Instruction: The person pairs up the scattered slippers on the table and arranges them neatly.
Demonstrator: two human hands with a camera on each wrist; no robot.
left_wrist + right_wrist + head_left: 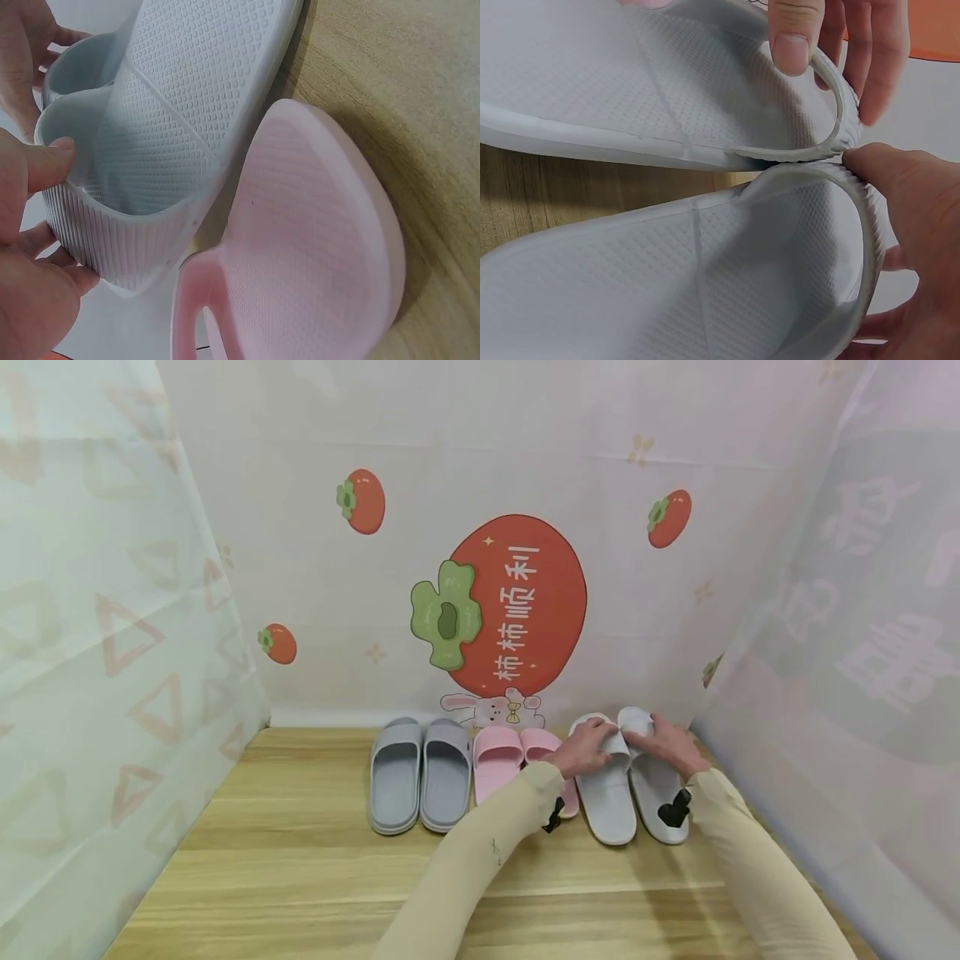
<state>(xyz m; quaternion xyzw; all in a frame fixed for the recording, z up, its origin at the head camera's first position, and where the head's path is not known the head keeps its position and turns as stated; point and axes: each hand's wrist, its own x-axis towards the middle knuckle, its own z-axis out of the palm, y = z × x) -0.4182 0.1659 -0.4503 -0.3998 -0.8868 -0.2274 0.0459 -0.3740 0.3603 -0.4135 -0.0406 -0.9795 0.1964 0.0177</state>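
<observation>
Two light grey slippers stand side by side at the right, toes toward the back wall. My left hand (585,747) grips the strap of the left light grey slipper (609,802); in the left wrist view its thumb lies at the strap's opening and its fingers against the ribbed outside. Over the strap of the right light grey slipper (654,783) lies my right hand (669,745), thumb on the inner side and fingers at the outer side. The straps touch in the right wrist view, while the heels spread apart. My left wrist partly hides a pink slipper (543,743).
Another pink slipper (497,764) stands beside the left forearm. Farther left is a pair of darker grey slippers (395,777). All rest on a wood-grain surface (300,860), with a printed back wall (285,527) and side walls around it.
</observation>
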